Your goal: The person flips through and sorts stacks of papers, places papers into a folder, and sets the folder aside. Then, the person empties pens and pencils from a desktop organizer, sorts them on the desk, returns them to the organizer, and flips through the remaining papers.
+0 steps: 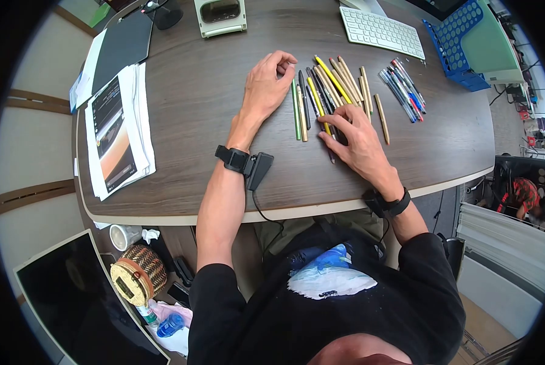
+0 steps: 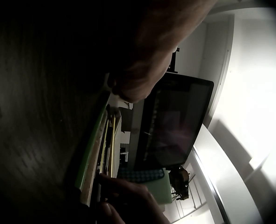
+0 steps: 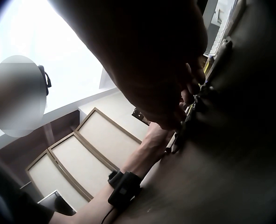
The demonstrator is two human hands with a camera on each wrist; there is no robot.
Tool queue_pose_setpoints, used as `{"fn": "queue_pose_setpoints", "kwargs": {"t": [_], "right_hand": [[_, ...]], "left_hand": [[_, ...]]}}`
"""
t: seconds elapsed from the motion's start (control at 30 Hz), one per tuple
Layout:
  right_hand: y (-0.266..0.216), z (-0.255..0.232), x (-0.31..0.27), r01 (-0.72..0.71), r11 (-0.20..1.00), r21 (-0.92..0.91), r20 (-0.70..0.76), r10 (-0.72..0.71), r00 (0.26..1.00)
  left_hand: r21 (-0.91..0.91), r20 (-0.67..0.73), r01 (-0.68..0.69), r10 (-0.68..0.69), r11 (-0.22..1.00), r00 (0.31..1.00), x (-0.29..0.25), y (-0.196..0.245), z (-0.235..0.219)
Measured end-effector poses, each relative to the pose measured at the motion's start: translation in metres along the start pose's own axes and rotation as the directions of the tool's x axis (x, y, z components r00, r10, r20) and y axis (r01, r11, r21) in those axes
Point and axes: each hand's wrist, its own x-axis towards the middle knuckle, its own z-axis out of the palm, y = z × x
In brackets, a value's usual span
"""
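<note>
In the head view, pencils lie in a loose row: a green pencil (image 1: pixel 296 109) at the left, plain wooden pencils (image 1: pixel 385 118) and yellow ones (image 1: pixel 333 79) further right. My left hand (image 1: pixel 268 82), fingers loosely bent and holding nothing, rests beside the green pencil's upper end. My right hand (image 1: pixel 357 141) lies over the lower ends, thumb and index finger apart, touching around a dark pencil (image 1: pixel 331 155); its other fingers are partly hidden. The left wrist view shows the green pencil (image 2: pixel 89 158) near the right hand (image 2: pixel 133 198). The right wrist view is dark.
Pens (image 1: pixel 406 91) lie in a separate group right of the pencils. A keyboard (image 1: pixel 383 33) and blue basket (image 1: pixel 461 45) stand behind them. Papers (image 1: pixel 140 121) lie at the left, a white-framed device (image 1: pixel 222 17) at the back. Cables hang from both wrists.
</note>
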Motion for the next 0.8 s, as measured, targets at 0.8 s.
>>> {"fn": "queue_pose_setpoints", "kwargs": {"t": [0.8], "right_hand": [[-0.014, 0.007, -0.004, 0.11, 0.994, 0.024, 0.016, -0.11, 0.994]], "left_hand": [[0.004, -0.01, -0.008, 0.008, 1.0, 1.0, 0.0, 0.004, -0.003]]}}
